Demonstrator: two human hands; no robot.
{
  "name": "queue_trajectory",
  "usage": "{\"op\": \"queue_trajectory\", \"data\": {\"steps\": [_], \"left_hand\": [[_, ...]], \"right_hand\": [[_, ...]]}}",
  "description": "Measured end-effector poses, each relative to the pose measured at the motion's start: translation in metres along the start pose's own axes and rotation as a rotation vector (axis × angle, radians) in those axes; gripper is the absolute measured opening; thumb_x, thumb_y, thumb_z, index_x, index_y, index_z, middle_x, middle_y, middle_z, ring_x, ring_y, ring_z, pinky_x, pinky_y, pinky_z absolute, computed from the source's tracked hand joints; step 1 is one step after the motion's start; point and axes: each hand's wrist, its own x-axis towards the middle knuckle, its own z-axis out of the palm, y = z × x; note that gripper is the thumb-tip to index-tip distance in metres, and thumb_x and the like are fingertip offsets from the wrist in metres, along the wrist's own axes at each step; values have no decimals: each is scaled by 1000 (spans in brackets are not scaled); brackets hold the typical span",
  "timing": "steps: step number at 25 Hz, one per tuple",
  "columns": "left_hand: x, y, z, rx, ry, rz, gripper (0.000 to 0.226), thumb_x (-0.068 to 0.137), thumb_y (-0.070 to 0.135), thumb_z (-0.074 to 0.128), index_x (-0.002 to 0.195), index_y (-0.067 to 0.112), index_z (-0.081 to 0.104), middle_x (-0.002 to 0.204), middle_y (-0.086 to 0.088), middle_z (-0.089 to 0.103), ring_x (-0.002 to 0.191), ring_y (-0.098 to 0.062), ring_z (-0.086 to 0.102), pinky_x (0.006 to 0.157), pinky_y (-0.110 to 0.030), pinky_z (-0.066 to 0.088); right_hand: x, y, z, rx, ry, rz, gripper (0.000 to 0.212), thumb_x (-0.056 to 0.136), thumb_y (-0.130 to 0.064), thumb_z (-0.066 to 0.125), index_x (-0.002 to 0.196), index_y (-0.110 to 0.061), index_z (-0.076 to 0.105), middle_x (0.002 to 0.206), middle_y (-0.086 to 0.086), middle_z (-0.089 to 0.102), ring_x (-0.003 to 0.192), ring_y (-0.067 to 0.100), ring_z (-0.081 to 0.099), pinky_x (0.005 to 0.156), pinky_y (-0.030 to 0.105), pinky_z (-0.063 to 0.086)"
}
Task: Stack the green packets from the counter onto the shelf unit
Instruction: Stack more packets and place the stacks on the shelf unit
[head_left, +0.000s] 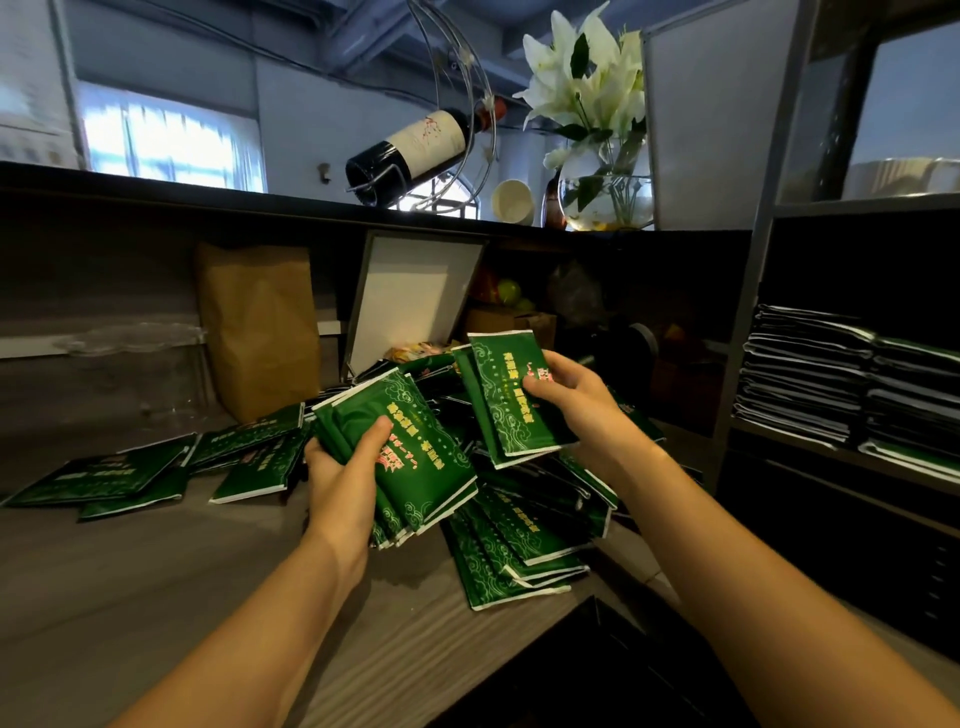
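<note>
Near left, bare counter (130, 597) is lying open beside loose packets (119, 475). Our left hand (340, 486) is gripping a thick bundle (415, 462) of glossy green packets. Our right hand (582, 400) is holding a pair (511, 395) above the pile (519, 551), just left of the shelf unit (748, 332).

- Dim indoors overall; lit by cool daylight from the window (166, 140) at far left, blown out to white.
- Soft glare on the green packets (415, 457) in the near middle, sharp enough there for the printed pattern.
- Deep shadow below the far ledge (156, 179) and inside the shelf unit (744, 332) at right, almost without detail.
- Strong wide-angle bending toward the edges, with curved ledge and leaning posts.
- Smeared and soft at far left and top.
- Faint soft shadow on the near counter (156, 571).
</note>
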Motion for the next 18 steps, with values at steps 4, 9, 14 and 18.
{"op": "queue_trajectory", "data": {"steps": [4, 9, 14, 18], "left_hand": [[1, 2, 2, -2, -5, -11, 49, 84, 34, 67, 126, 20, 48, 114, -7, 65, 100, -25, 64, 93, -47, 50], [-8, 0, 7, -4, 53, -13, 52, 87, 39, 63, 131, 19, 44, 117, -6, 62, 99, -24, 62, 85, -38, 51], [-12, 3, 6, 56, 139, 94, 60, 90, 29, 62, 138, 12, 31, 118, -4, 53, 93, -16, 54, 67, -19, 43], [-12, 0, 9, 138, 151, 149, 71, 87, 28, 65, 142, 10, 24, 135, -10, 49, 121, -25, 50, 96, -35, 43]], "right_hand": [[-11, -9, 19, 83, -202, 79, 33, 95, -2, 46, 123, -16, 56, 95, 5, 67, 74, 15, 66, 66, 28, 57], [-18, 4, 47, -278, -160, -20, 59, 88, -1, 59, 141, -18, 38, 121, 3, 57, 93, 11, 62, 79, 25, 55], [-17, 0, 49, -546, 136, -354, 39, 84, -2, 60, 119, -21, 59, 103, -2, 61, 96, 12, 60, 91, 35, 51], [-30, 11, 69, -819, 4, -460, 45, 86, -7, 58, 129, -20, 56, 108, -1, 53, 101, 13, 51, 86, 20, 37]]}}
